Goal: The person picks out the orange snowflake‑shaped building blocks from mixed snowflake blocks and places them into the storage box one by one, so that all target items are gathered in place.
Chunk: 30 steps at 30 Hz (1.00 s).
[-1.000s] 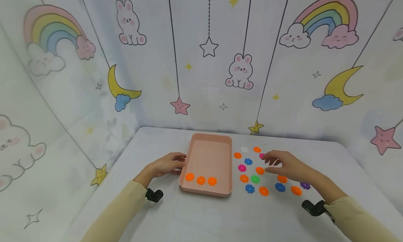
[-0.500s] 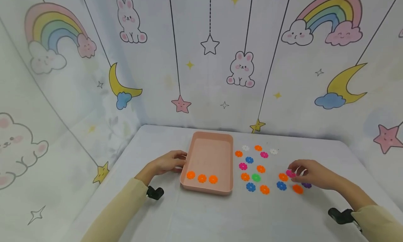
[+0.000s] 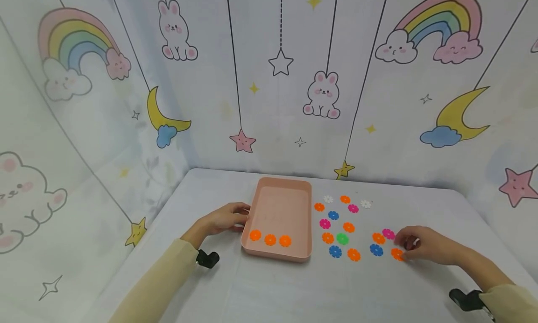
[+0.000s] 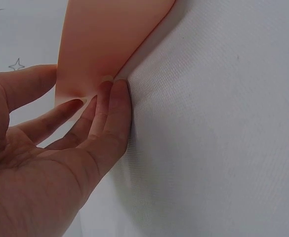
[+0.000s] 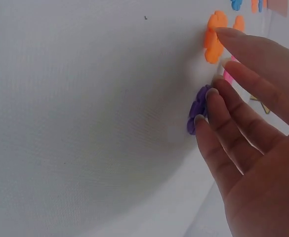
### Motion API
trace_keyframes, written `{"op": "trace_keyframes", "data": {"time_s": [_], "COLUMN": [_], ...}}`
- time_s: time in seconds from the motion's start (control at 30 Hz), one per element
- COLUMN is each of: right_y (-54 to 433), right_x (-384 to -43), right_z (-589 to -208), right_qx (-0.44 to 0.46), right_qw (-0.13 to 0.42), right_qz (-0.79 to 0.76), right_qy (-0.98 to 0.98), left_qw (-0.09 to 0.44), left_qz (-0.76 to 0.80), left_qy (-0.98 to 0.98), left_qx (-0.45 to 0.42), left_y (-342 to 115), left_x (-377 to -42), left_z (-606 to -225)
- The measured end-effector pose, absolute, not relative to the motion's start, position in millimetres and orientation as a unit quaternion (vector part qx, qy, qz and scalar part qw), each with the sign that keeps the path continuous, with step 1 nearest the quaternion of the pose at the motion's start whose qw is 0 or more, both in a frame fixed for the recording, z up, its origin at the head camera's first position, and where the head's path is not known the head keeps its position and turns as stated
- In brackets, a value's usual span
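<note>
My left hand (image 3: 224,219) holds the left side of a pink tray (image 3: 281,204), with its fingertips against the outer wall (image 4: 112,34). Three orange flower-shaped plastic pieces (image 3: 270,239) lie in the tray's near end. Over the group on the right, my right hand (image 3: 433,246) has its fingers loosely bent. Its thumb tip reaches an orange flower piece (image 5: 214,42). Two other fingertips meet a purple flower piece (image 5: 197,111), largely covered by the hand in the head view. A magenta flower piece (image 3: 388,234) lies flat beside the fingers.
Right of the tray are several loose flower pieces, among them a green one (image 3: 342,239), a blue one (image 3: 335,251) and a white one (image 3: 366,204). Another blue piece (image 3: 376,249) lies near the right hand. A white cloth (image 3: 269,290) covers the table, with a patterned curtain (image 3: 286,127) behind.
My right hand has moved right and toward me, carrying a magenta piece from the larger cluster and letting it go beside the orange ones. The left hand stays at the tray.
</note>
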State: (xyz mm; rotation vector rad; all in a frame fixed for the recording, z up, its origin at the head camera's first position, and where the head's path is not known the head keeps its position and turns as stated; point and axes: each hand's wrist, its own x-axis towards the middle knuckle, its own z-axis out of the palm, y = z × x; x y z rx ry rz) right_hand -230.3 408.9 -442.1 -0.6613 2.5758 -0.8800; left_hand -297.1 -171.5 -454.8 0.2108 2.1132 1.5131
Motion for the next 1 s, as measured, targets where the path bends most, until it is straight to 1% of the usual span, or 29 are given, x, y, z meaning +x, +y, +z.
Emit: {"op": "trace_keyframes", "data": {"time_s": [0.3,0.67,1.0], "right_y": [410.4,407.4,406.2], "right_x": [-229.6,-230.8,-228.1], "right_z": [-446.6,-449.9,-445.0], "right_qx": [-0.254,-0.249,-0.241], "right_qw": [0.168,0.187,0.166], "right_qz": [-0.318,-0.329,-0.308], "right_qy": [0.898,0.891,0.905], "left_qw": [0.261,0.26,0.259], "left_qz": [0.557,0.565,0.566], "left_qy": [0.785,0.78,0.779], "left_qx": [0.079,0.076,0.076], "left_y": [-171.1,-171.9,-172.4], "left_x": [-296.9,-295.7,-296.7], "left_z": [-455.8,-458.0,-457.0]}}
